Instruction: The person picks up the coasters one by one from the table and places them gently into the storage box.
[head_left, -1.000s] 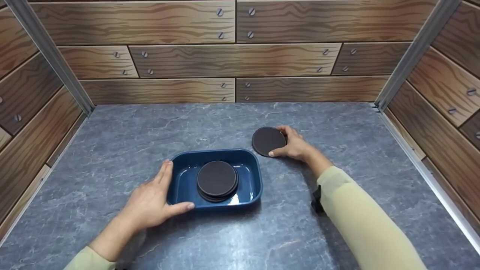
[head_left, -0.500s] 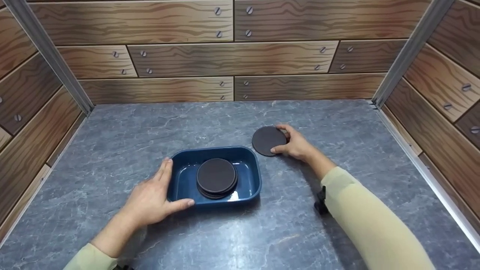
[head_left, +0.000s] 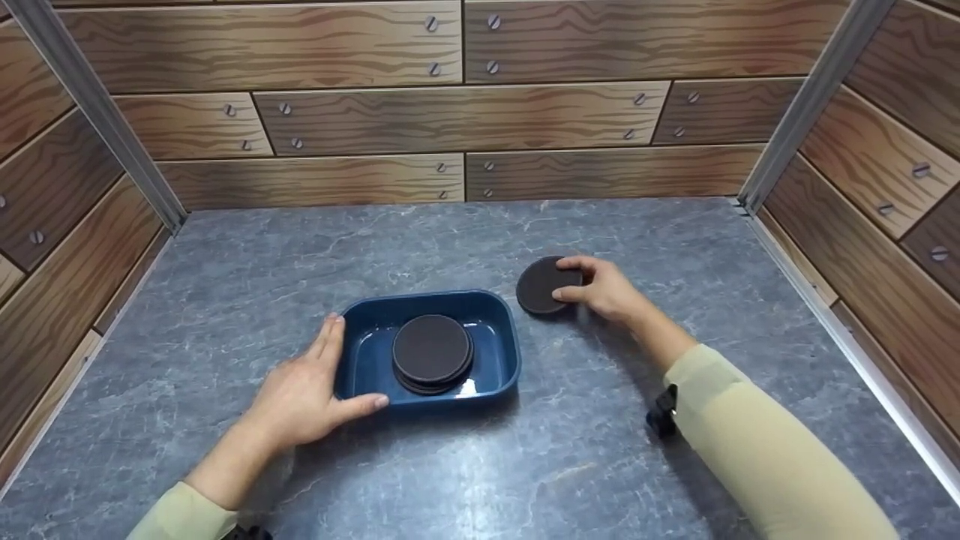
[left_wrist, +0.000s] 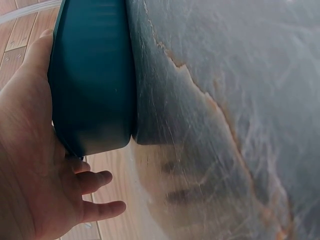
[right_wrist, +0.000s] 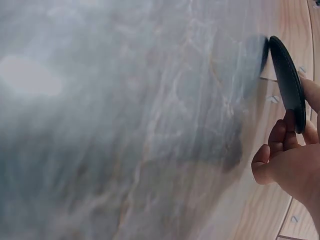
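Note:
A round dark leather coaster [head_left: 544,287] with a stitched edge is pinched by my right hand [head_left: 607,289], thumb and a finger on top and other fingertips underneath. In the right wrist view this coaster [right_wrist: 287,80] tilts, its far edge down at the table and its near edge raised. Left of it stands a blue rectangular dish [head_left: 512,330] with rounded corners. Several like coasters lie in a stack [head_left: 431,349] inside the dish. My left hand [head_left: 300,394] rests against the dish's left end, fingers straight along the side and thumb on the front rim.
The grey marbled tabletop [head_left: 315,247] carries the dish and reflects light near the front. Wood-plank patterned walls [head_left: 360,120] with metal corner strips enclose its back and sides. A small black device [head_left: 662,411] sits at the right wrist.
My right hand has moved a little right with the single coaster, and its thumb and finger now reach further over the top. The left hand stays at the dish.

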